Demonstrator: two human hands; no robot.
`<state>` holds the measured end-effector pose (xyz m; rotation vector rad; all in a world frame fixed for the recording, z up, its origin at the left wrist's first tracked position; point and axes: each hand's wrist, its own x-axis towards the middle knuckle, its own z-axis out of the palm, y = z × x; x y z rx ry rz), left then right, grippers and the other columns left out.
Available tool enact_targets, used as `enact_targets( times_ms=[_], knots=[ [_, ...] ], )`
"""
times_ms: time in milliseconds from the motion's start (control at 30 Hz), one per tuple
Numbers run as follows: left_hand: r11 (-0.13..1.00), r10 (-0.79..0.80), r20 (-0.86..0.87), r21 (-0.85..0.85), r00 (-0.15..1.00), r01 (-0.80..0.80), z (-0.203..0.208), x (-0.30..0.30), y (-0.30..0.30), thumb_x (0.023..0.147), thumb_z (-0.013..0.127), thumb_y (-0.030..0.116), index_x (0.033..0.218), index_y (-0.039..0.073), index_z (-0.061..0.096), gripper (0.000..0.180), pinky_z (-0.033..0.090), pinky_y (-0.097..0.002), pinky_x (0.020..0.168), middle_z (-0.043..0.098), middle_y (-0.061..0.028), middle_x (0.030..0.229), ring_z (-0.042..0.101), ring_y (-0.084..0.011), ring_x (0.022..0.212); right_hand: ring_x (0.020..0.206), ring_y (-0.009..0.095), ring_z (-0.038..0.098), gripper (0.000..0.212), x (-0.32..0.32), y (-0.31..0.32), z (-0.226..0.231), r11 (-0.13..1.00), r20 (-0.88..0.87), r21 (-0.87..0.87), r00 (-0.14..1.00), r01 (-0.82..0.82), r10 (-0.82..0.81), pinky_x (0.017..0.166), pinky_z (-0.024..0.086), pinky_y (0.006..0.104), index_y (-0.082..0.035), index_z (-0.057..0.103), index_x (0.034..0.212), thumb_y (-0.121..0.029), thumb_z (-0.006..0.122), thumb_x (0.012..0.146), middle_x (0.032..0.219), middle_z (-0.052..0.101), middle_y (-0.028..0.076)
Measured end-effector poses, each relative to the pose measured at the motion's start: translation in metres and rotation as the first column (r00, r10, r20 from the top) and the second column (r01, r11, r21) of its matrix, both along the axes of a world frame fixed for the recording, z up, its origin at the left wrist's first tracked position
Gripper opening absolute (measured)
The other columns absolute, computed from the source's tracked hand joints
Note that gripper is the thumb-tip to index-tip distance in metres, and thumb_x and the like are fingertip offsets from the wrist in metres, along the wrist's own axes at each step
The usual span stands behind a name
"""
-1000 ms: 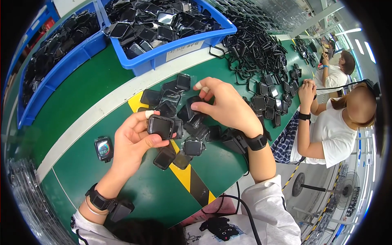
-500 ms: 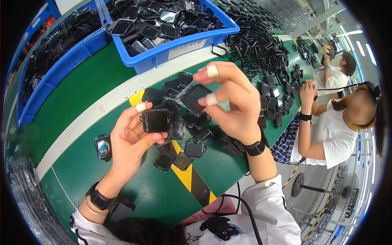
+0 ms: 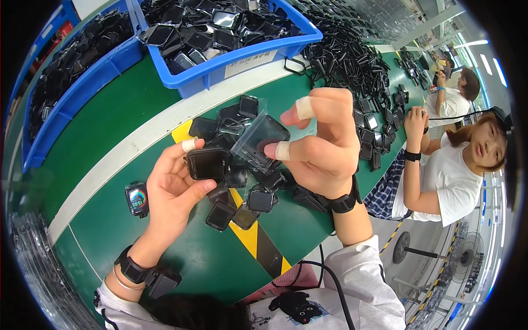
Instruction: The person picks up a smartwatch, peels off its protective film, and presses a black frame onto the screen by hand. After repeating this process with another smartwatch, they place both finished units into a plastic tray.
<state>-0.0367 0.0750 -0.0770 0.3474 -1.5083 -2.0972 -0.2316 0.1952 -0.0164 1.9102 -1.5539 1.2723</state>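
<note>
My left hand (image 3: 171,190) is closed round a black square watch case (image 3: 208,164), its dark glass face tilted up between thumb and fingers. Taped fingertips show on both hands. Just right of it, my right hand (image 3: 324,148) holds a black square watch screen (image 3: 271,133) in clear plastic film, with the thumb on its lower edge. The fingers behind the film are hidden. Under and between my hands lies a loose heap of similar black screens (image 3: 261,201). A watch with a lit colourful face (image 3: 137,199) lies left of my left hand.
Two blue bins (image 3: 181,82) (image 3: 82,82) full of dark screen parts stand at the back left. A tangled pile of black straps or frames (image 3: 352,66) covers the far table, with more square pieces (image 3: 367,129) nearer. A co-worker in a white shirt (image 3: 440,187) sits at right.
My right hand has moved slightly right and down, and the film-wrapped screen has turned. The watch case in my left hand has tilted. The co-worker's head has turned a little.
</note>
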Motion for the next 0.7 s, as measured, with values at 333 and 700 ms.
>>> enact_targets(
  times_ms=[333,700],
  knots=[
    [1.000,-0.001,-0.008,0.023,1.000,0.002,0.005,-0.002,0.002,0.078,0.058,-0.017,0.129,-0.001,0.040,0.057,0.051,-0.0321,0.087,0.050,-0.0135,0.123,0.056,-0.0215,0.107,0.079,0.023,0.058,0.025,0.004,-0.004,0.000,0.989,0.187,0.094,0.977,-0.117,0.098,0.063,0.047,0.0288,-0.002,0.061,0.081,0.012,0.068,0.061,0.089,0.061,0.009],
    [1.000,0.021,0.002,0.002,1.000,-0.021,0.005,-0.003,0.003,0.080,0.052,-0.018,0.130,-0.003,0.039,0.053,0.051,-0.0348,0.091,0.048,-0.0148,0.125,0.056,-0.0248,0.111,0.081,0.030,0.064,0.023,0.009,-0.002,0.004,0.968,0.296,0.240,0.955,-0.076,0.002,0.070,0.052,0.0325,0.001,0.061,0.090,0.012,0.063,0.070,0.091,0.064,0.014]
  ],
)
